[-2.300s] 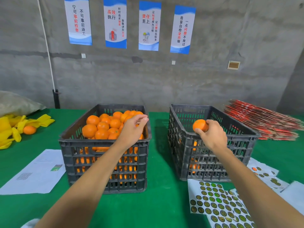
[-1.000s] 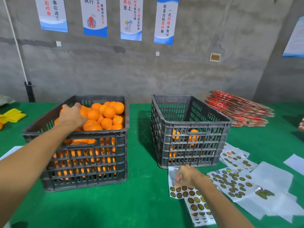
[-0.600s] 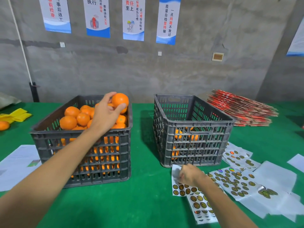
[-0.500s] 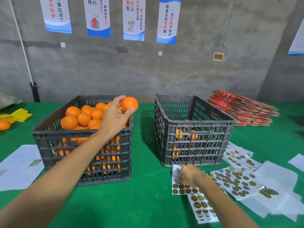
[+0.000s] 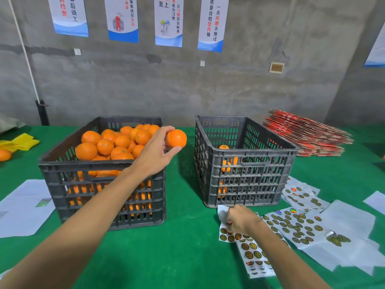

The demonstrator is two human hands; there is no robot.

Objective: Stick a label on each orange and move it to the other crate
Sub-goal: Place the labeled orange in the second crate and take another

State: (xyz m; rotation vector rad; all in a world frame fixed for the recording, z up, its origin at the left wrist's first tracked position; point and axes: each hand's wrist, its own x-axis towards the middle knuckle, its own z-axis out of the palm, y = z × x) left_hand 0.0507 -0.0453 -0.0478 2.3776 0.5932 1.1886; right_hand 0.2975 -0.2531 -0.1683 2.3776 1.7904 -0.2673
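Orange [image 5: 176, 138] up in the air, gripped by the fingertips of the left hand [image 5: 155, 152] over the gap between the full crate [image 5: 100, 174] and the receiving crate [image 5: 245, 178]. Labelling step, by the look of it: fruit picked, sticker not yet on. Down on the green surface [image 5: 183, 247], the right hand [image 5: 239, 220] curls onto the label sheet [image 5: 248, 245], apparently pinching at a sticker. Next move calls for peeling one cleanly and bringing it to the fruit.

Red flat cartons [image 5: 308, 133] stacked far right — wall posters [image 5: 211, 24] (four), yellow gloves [image 5: 19, 141].
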